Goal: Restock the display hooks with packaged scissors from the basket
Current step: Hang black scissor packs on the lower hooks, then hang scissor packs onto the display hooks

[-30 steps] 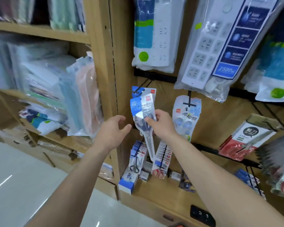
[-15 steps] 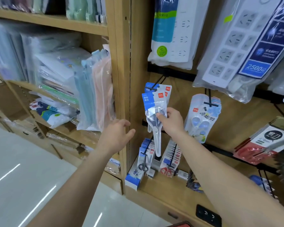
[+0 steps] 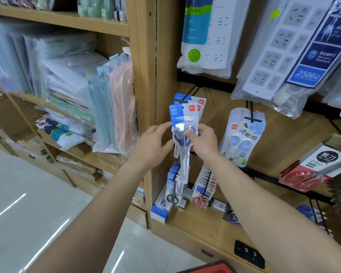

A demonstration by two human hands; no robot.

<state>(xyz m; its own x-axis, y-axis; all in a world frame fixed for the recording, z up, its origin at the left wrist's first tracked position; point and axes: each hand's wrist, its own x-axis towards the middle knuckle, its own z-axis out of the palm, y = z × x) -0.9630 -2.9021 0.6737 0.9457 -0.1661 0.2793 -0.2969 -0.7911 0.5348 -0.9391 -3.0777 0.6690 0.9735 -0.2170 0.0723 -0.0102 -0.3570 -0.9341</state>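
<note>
A packaged pair of scissors with a blue and white header card is held upright in front of the wooden display panel. My right hand pinches the pack at its middle from the right. My left hand touches its left edge with thumb and fingers. Just behind the header hangs another scissors pack on a black display hook. The pack's tip hangs down over lower hooks with more scissors. A red basket rim shows at the bottom edge.
Blue clip-scissors packs hang on a hook to the right. Bagged power strips hang above. Red scissors packs sit at the right. A wooden shelf at the left holds plastic folders. White tiled floor lies below left.
My left hand has moved right from the wooden upright and now touches the pack. My right hand keeps the pack near the hook; the view has shifted closer.
</note>
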